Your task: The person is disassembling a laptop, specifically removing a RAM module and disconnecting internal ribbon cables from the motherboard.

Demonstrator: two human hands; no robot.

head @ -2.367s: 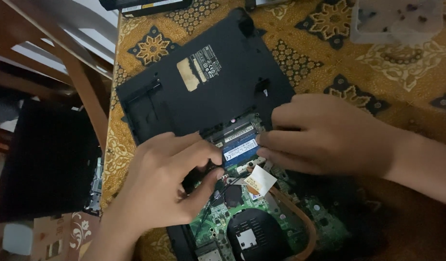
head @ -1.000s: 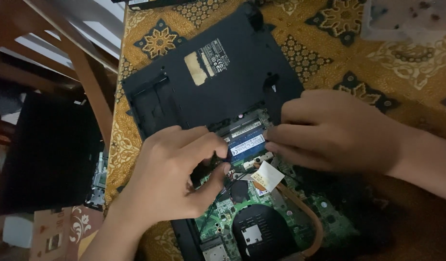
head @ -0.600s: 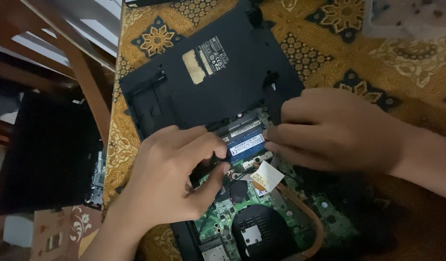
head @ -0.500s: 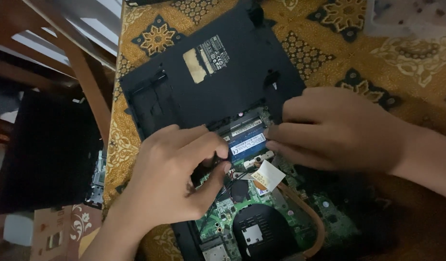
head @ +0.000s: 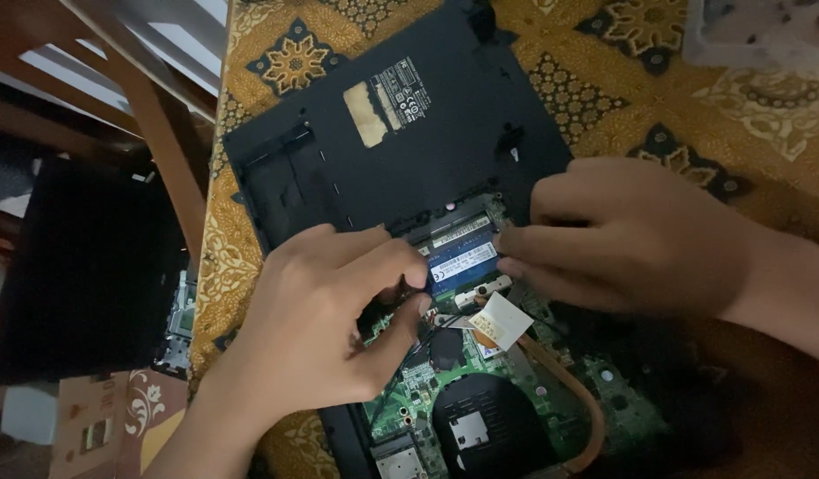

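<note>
A black laptop (head: 409,151) lies upside down on a patterned cloth, its lower part opened to the green circuit board (head: 445,390). A blue memory module (head: 462,263) sits in its slot at the middle. My left hand (head: 325,319) presses its fingertips against the module's left end. My right hand (head: 622,235) touches the module's right end with its fingertips. Below the module lie a small white-and-tan card (head: 501,321), a round black fan (head: 485,426) and a copper heat pipe (head: 578,399).
The gold and black patterned tablecloth (head: 604,80) covers the table. A translucent plastic container (head: 764,31) stands at the top right. Left of the table are a wooden chair frame (head: 152,115) and a dark flat panel (head: 81,266) lower down.
Both hands stay at the ends of the memory module. The view has drifted slightly; the laptop and hands keep their places relative to one another.
</note>
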